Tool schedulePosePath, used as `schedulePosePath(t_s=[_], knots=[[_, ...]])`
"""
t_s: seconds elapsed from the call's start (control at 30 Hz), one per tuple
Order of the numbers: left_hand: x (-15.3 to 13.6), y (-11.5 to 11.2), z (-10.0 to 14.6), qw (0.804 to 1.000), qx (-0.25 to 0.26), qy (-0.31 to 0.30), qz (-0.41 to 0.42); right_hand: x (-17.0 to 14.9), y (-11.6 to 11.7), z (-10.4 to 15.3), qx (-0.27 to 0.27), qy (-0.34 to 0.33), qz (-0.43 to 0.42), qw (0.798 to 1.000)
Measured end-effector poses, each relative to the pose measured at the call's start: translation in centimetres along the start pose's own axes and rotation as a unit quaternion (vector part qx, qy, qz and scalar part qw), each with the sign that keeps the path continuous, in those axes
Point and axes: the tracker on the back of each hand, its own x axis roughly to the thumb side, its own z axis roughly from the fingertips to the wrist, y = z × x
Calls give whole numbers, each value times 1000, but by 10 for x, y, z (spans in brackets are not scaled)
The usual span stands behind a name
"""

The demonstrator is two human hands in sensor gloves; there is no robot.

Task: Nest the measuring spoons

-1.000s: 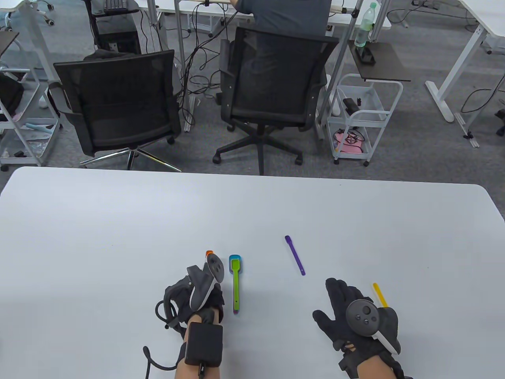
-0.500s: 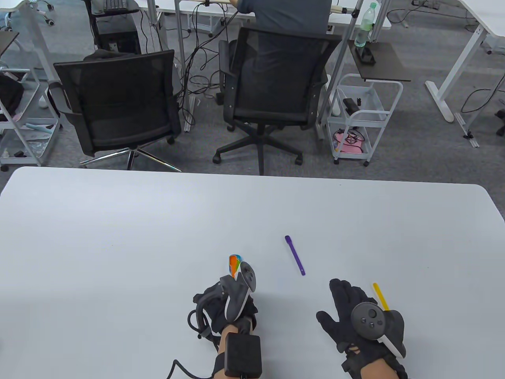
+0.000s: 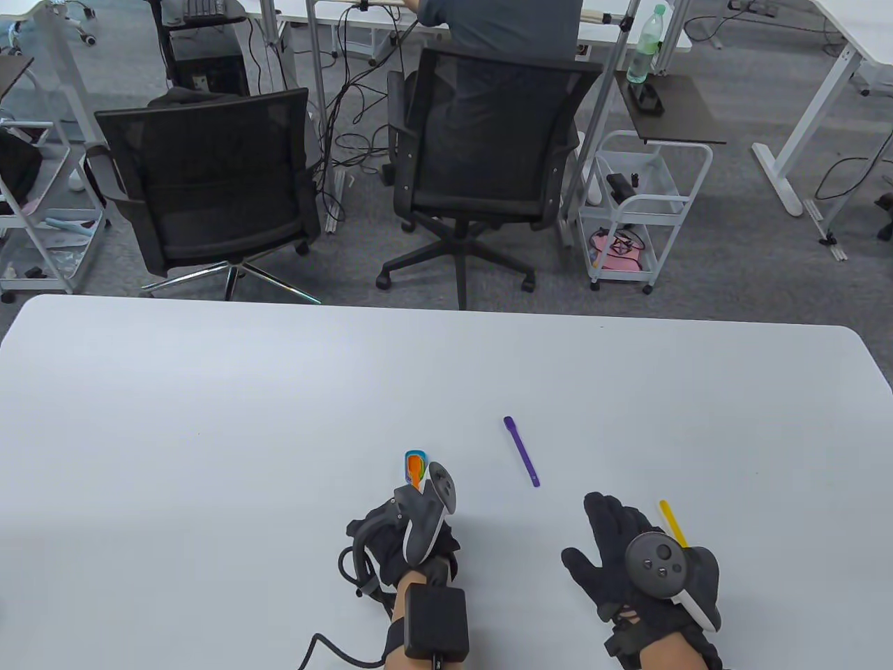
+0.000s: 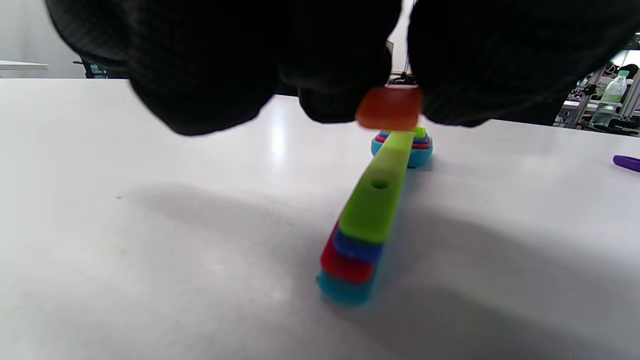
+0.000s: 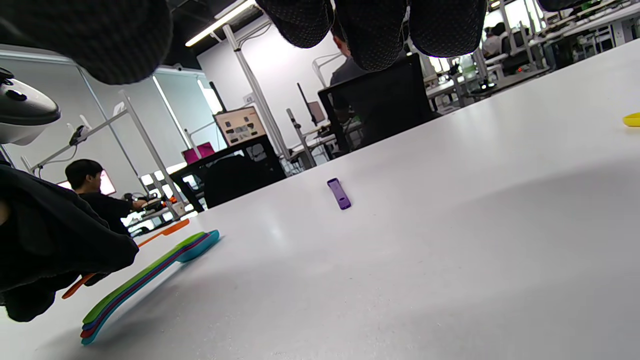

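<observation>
Since a second ago the left hand point(image 3: 411, 530) has shifted right from beside the nested stack point(image 4: 372, 220) to directly over it, bringing the orange spoon point(image 3: 416, 466) along. Its fingers point(image 4: 345, 90) pinch the orange handle, and the orange bowl now lies over the stack's bowl end on the white surface point(image 3: 209, 419), while the handle is held raised above the green top spoon point(image 4: 380, 195). By my reading, this spoon is nearly seated and only needs lowering flat and letting go.

Further right, the purple spoon point(image 3: 522, 451) lies alone on the surface, well apart from the stack, unchanged. The right hand point(image 3: 621, 551) has barely moved; it rests low near the front edge with its fingers spread and holding nothing. Just beside it, on its right, lies the yellow spoon point(image 3: 672, 520), partly hidden by the tracker. Both loose spoons remain to be nested, and nothing stands between them and the stack. Beyond the surface stand two office chairs point(image 3: 209, 181).
</observation>
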Motion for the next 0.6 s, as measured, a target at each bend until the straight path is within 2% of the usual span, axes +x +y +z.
schedulePosePath(t_s=[0.6], knots=[[2,-3,4,1000,2,-5,1,-2,0,0,5,3,-10,1000]])
